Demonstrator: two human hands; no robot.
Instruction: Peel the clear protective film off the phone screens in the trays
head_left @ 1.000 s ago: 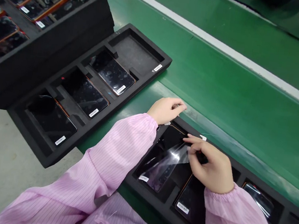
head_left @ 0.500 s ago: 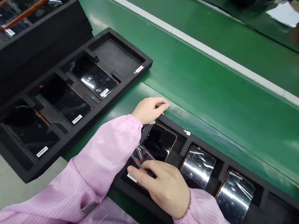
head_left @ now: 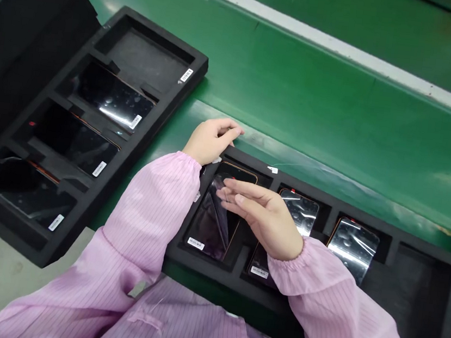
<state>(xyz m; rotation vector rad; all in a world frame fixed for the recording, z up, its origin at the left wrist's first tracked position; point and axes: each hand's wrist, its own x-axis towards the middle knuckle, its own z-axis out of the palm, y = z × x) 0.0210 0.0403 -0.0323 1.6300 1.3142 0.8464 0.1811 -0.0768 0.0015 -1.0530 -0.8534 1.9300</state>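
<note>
My right hand [head_left: 263, 215] is over a phone [head_left: 214, 228] in the near foam tray [head_left: 203, 267]. Its fingers are stretched out and a little apart, with the tips at the upper end of a clear film [head_left: 222, 212] on the screen. The film stands partly off the glass, and a red tab shows by the fingertips. My left hand [head_left: 212, 139] rests at the tray's upper left corner, thumb and forefinger pinched together; anything between them is hidden. A white label lies at the phone's lower end.
Two more phones, a middle one [head_left: 302, 211] and a right one [head_left: 353, 248], lie in the same tray. A second black tray [head_left: 198, 78] with phones is at the left, beside a tall black foam stack [head_left: 31, 41]. A green bench [head_left: 299, 101] runs behind.
My right hand has moved up the phone from its label end, and its fingers have straightened. The film now extends along the screen. My left hand keeps its place at the tray corner.
</note>
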